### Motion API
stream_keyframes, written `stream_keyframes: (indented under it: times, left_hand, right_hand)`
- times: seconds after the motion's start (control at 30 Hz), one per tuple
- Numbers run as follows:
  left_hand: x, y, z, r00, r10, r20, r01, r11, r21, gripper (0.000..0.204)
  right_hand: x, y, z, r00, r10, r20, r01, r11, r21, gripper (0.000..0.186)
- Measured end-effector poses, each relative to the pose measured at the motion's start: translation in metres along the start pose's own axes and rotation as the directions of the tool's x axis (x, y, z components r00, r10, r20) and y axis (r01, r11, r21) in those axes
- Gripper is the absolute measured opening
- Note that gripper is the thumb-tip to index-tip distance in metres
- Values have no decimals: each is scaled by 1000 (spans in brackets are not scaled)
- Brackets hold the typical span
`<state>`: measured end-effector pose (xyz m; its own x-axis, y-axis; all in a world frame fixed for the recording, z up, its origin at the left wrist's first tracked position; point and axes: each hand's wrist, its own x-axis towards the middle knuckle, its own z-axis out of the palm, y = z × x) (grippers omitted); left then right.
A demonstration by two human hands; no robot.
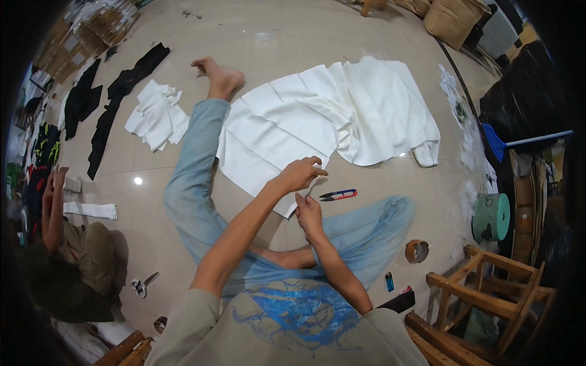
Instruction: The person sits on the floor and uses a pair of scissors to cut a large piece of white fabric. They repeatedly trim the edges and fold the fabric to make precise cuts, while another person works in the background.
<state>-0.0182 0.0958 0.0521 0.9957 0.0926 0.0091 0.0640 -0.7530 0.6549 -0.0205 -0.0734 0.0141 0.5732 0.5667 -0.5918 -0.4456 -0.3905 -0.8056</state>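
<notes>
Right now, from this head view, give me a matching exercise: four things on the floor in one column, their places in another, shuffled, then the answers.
Things:
1. snips
2. lighter
3. scissors
4. broom

Places:
A. far right, beside black bags
B. just right of both hands, by the white cloth
C. lower left, near the other person
D. lower right, near the wooden chair

Pairs: 1-B, 2-D, 3-C, 4-A

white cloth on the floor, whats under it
The white cloth lies on the tiled floor, its near edge over the blue trouser leg. Anything else beneath is covered.
</notes>
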Motion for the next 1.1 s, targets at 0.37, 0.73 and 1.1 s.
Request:
stream_keyframes:
  times: [0.37,0.73,1.1]
  left_hand:
    - [13,-26,24,998,-52,-37,50,997,-55,18]
    - [19,-43,-10,956,118,269,-163,975,153,19]
    - [2,-50,9,999,-4,-53,-12,959,-285,19]
  right_hand:
    - [-15,-8,5,993,89,83,-90,996,13,35]
    - [-5,-8,1,991,112,75,-118,989,84,41]
    - [0,-9,0,999,49,-5,-49,999,7,35]
